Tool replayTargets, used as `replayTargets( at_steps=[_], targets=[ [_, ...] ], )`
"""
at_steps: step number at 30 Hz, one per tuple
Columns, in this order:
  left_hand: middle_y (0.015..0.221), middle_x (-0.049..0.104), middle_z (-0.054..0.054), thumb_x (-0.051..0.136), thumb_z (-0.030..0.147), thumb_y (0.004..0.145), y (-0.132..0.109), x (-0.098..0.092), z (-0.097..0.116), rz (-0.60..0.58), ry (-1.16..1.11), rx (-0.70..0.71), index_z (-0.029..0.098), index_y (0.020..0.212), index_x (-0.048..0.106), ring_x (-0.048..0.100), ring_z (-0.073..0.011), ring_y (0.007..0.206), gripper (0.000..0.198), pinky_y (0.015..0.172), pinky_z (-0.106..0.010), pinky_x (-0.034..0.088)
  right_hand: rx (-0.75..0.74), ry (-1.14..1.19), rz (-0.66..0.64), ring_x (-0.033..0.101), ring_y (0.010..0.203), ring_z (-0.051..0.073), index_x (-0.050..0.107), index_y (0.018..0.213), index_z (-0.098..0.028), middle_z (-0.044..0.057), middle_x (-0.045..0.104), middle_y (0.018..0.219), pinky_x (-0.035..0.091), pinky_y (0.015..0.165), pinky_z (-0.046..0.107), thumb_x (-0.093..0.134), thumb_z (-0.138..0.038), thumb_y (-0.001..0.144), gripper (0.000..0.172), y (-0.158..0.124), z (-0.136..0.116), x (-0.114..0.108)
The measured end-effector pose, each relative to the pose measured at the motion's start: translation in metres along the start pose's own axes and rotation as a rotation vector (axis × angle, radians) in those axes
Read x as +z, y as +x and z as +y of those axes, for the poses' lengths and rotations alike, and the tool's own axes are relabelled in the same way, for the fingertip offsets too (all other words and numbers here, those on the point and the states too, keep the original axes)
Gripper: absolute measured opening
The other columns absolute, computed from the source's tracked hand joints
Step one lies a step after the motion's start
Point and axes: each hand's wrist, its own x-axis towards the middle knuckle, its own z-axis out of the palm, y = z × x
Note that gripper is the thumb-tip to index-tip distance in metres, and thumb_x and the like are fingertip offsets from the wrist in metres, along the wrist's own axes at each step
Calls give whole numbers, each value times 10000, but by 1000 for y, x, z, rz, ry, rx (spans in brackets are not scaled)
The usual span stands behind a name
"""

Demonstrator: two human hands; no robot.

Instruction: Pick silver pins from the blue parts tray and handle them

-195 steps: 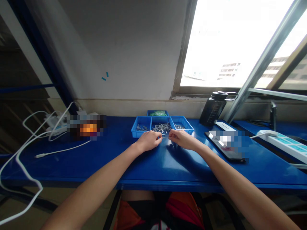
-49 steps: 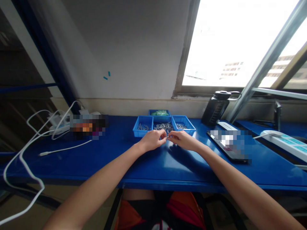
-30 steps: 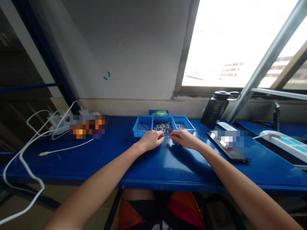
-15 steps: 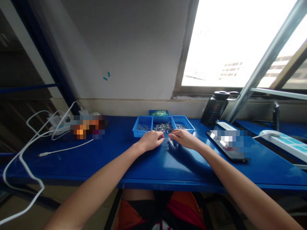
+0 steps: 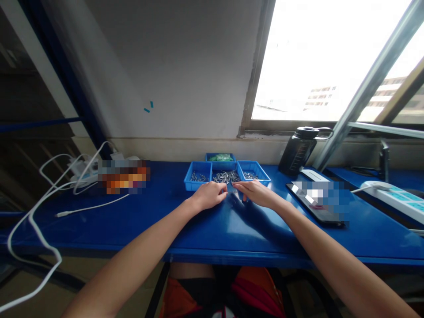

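Just in front of the blue bins, my left hand (image 5: 209,195) pinches one end of a thin metal piece (image 5: 232,191), too small to name with certainty. It points sideways toward my right hand (image 5: 254,192). That hand's fingers are stretched out beside the free end, thumb lower and apart; contact is not clear. Behind the hands, a left bin (image 5: 191,185) holds slim metal parts, and a right bin (image 5: 264,181) holds small metal parts. Between them lies a pile of slim metal parts (image 5: 225,176), partly hidden by my fingers.
A small back bin (image 5: 207,156) contains green packets (image 5: 221,157). To the right stand a black bottle (image 5: 297,152), a dark tablet (image 5: 326,212) and a white power strip (image 5: 397,198). White cables (image 5: 33,216) run along the left of the blue table (image 5: 212,234).
My right hand's fingers have straightened and its thumb has parted from them at the metal piece's end. My left hand keeps its pinch. The view has shifted slightly.
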Motion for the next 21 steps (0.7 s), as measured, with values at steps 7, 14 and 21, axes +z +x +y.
replayTargets(
  at_steps=[7, 14, 21],
  targets=[
    [764, 651, -28, 449, 312, 807, 0, 0, 0, 1, 12, 7, 205, 854, 614, 596, -172, 694, 203, 627, -234, 422, 19, 36, -8, 629, 636, 142, 455, 1283, -200, 37, 704, 847, 453, 610, 226, 408, -384, 867, 458, -1, 1, 3],
    [760, 648, -32, 444, 316, 812, 0, -1, 1, -5, 10, -1, 199, 858, 619, 597, -173, 697, 215, 628, -232, 425, 3, -44, 12, 643, 736, 190, 527, 1218, -199, 37, 712, 819, 443, 646, 251, 437, -417, 848, 439, 0, 1, 2],
    [760, 645, -35, 444, 320, 814, -1, -2, 2, 0, 12, 9, 198, 852, 621, 594, -174, 691, 218, 631, -233, 419, 41, -78, 65, 636, 707, 174, 423, 1305, -215, 18, 711, 813, 457, 651, 258, 462, -347, 835, 490, 0, -1, 0]
  ],
)
